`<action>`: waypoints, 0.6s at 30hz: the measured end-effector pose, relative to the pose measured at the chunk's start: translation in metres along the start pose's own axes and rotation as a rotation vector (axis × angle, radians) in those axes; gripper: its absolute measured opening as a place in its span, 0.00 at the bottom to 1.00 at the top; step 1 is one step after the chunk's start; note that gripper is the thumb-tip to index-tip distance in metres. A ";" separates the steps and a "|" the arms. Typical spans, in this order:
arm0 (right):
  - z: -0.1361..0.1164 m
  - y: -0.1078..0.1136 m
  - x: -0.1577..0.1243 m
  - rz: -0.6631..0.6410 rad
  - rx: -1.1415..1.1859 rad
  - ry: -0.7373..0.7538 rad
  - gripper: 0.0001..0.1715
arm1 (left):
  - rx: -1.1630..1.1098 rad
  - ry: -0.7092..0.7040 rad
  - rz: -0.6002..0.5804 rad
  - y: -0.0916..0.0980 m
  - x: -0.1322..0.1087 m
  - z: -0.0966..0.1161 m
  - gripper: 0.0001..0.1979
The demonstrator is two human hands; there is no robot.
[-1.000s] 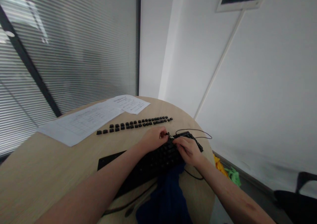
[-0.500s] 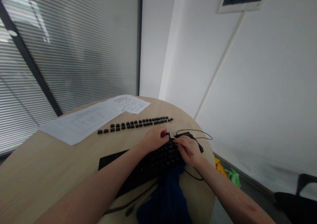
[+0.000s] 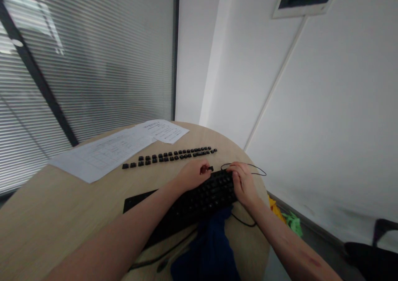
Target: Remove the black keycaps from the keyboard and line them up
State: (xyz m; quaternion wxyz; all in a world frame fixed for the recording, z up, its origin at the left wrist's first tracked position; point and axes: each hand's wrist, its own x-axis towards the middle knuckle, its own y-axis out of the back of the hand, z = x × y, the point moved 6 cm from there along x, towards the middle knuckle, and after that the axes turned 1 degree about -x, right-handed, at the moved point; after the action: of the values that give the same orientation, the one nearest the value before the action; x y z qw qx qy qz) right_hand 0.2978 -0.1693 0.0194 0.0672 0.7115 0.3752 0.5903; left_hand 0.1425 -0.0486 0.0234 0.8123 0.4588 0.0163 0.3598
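A black keyboard [image 3: 199, 202] lies slantwise on the table, its lower left part beneath my left forearm. My left hand [image 3: 194, 175] is closed just above the keyboard's far edge, with a small black keycap [image 3: 210, 168] pinched at its fingertips. Over the right end of the keyboard lies my right hand [image 3: 242, 181], fingers stretched out toward the far edge; it hides the keys there, and I see nothing held in it. Beyond the keyboard, two rows of loose keycaps [image 3: 166, 159] stand on the table.
Printed sheets of paper [image 3: 121, 146] lie at the table's far left. A dark blue cloth [image 3: 207, 252] sits at the near edge, beside a black cable [image 3: 161, 256]. A thin black cord [image 3: 259, 168] loops at the right. The round table [image 3: 40, 227] ends close to the wall.
My right hand has moved slightly right, away from the left, and its fingers have straightened. The thin pale tool between the hands no longer shows. My left hand stays nearly still.
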 end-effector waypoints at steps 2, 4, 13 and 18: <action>0.002 -0.002 0.000 -0.005 -0.009 -0.004 0.16 | -0.008 -0.016 -0.007 -0.001 0.000 0.000 0.06; 0.004 -0.007 -0.001 -0.045 -0.018 0.008 0.16 | -0.011 -0.025 -0.003 -0.002 -0.001 0.000 0.06; -0.001 -0.018 -0.005 -0.183 -0.033 0.080 0.12 | 0.007 -0.065 -0.066 -0.006 -0.002 0.001 0.08; -0.003 -0.021 -0.006 -0.203 -0.030 0.114 0.10 | 0.025 -0.091 -0.097 -0.010 -0.002 -0.001 0.07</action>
State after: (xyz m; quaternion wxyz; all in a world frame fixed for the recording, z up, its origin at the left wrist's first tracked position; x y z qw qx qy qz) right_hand 0.2856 -0.1591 0.0042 0.1157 0.6341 0.4397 0.6255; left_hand 0.1463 -0.0526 0.0148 0.8229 0.4835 0.0064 0.2985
